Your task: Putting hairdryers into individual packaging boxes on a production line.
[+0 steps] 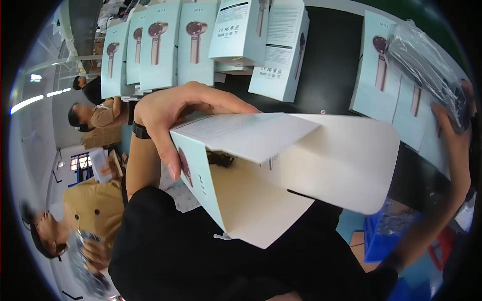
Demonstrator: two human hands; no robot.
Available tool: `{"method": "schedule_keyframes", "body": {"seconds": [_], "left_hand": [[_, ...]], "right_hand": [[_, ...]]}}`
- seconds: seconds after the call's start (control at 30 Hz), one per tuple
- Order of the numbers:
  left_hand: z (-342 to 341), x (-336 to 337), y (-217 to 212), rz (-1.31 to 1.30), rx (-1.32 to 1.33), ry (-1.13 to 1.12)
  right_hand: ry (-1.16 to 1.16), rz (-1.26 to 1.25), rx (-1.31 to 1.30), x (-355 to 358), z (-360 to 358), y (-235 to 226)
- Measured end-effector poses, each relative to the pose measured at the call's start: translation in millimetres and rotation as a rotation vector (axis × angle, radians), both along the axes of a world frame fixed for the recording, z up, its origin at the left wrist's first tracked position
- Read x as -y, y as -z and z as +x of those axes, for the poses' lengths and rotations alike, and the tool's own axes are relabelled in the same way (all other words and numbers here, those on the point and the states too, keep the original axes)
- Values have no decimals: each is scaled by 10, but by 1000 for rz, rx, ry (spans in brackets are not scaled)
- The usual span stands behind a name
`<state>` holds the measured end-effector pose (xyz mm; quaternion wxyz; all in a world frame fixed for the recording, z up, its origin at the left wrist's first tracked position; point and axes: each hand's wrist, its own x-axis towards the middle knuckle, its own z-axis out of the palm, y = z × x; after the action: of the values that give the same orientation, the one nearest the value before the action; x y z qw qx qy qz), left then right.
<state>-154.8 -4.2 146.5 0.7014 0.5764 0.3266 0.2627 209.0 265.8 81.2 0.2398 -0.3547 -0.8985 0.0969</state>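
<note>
1. Our left hand (pixel 188 108) is curled around the open box (pixel 241 128), thumb on the printed side and fingers over the top; the box is held in the air before our body, in front of the desk (pixel 329 55).
2. Our right hand (pixel 450 123) is well out to the right, closed, as far as the blur lets us judge, around the lower end of the plastic-wrapped bundle (pixel 427 70).
3. The bundle lies up and to the right of the box, well apart from it; the right hand is nearer to it. Its long axis slants from upper left to lower right, across the front of the upright boxes (pixel 376 70).
4. The box's long axis runs roughly left to right and toward us. Its mouth points right, with the large flap (pixel 346 165) reaching that way.
</note>
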Motion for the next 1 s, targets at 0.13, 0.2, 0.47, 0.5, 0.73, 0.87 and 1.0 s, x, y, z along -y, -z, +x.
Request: {"method": "schedule_keyframes", "body": {"seconds": [0.13,0.2,0.47,0.5,0.73,0.87,1.0], "left_hand": [[147,-10,-93,-321,8,-333],[403,196,-70,-254,-146,-445],[1007,345,177,-287,-157,-391],[1068,366,236,-308,-126,-382],[840,136,369,-196,-206,-496],[650,-50,489,-70,-247,-560],[762,-85,646,-45,-306,-541]], "right_hand": [[69,122,-63,-2,-7,-179],[-13,3,-236,135,-22,-160],[-343,-643,-476,931,287,-637],[-318,-668,-476,970,299,-615],[-69,-354,-445,692,510,-293],[-246,-288,-300,489,299,-445],[-269,-482,-248,627,49,-479]]}}
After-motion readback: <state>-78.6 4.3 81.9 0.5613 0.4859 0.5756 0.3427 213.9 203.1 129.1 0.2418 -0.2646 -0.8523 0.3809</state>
